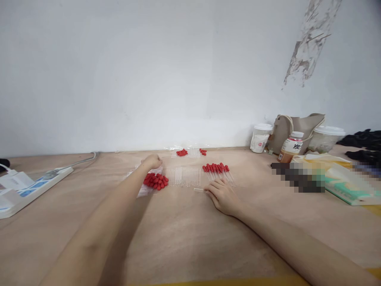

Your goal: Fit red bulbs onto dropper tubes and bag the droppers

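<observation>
My left hand (152,162) is over a crumpled clear plastic bag (144,191), just behind a pile of red rubber dropper bulbs (156,181). Its fingers are curled in, and what they hold, if anything, is hidden. Between the thumb and fingers of my right hand (222,195) is a clear glass dropper tube (199,189), its open end pointing left. Right behind that hand lies a row of droppers (218,168) with red bulbs on their clear tubes. A row of bare glass tubes (184,176) lies side by side between the pile and the droppers.
By the wall lies clear packaging (195,152) with more red bulbs. At right stand a lidded paper cup (260,139), a drink bottle (291,147), a beige bag (281,129), a clear lidded cup (326,140) and a green-white packet (349,186). A power strip (44,186) is at left.
</observation>
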`<state>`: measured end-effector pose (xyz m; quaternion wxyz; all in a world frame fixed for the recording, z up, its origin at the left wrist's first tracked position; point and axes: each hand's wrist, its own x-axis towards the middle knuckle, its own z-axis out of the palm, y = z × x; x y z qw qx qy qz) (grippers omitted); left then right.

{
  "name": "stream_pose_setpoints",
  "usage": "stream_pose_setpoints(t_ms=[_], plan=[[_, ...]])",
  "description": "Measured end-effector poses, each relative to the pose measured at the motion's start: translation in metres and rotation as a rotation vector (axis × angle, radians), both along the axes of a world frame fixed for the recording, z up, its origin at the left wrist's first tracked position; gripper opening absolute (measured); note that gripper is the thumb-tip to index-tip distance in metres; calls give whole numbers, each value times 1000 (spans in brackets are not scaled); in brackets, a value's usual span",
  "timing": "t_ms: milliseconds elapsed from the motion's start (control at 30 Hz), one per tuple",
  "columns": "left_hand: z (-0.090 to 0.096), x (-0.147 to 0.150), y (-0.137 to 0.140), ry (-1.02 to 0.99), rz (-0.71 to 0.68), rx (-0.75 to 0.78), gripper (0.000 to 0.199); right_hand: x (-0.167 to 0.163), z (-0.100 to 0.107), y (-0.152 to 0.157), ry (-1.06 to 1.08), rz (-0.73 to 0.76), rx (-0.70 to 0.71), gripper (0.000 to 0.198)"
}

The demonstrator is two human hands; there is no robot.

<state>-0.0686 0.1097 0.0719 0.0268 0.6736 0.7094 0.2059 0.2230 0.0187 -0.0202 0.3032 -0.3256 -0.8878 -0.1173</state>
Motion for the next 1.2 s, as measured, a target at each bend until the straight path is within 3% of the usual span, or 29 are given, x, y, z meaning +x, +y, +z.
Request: stream_pose_setpoints(t_ms=[133,267,367,500,1033,1200], plan=[[-13,10,-48,-35,-85,165,24,-1,-1,-2,47,6,-51,20],[-51,33,-106,-201,-489,254,18,-4,-2,-4,86,32,-68,21],[-74,48,-129,-264,-550,239,21,-7,-2,-7,101,52,-70,21],[-82,56,-132,-251,-584,233,14,-8,-2,-12,114,71,-74,21],[-77,64,-138,-324,-685,234,15,-13,1,-13,106,138,-94,23],[-74,64,-141,-295,-735,154,20,-10,-1,-6,76,176,-91,24]])
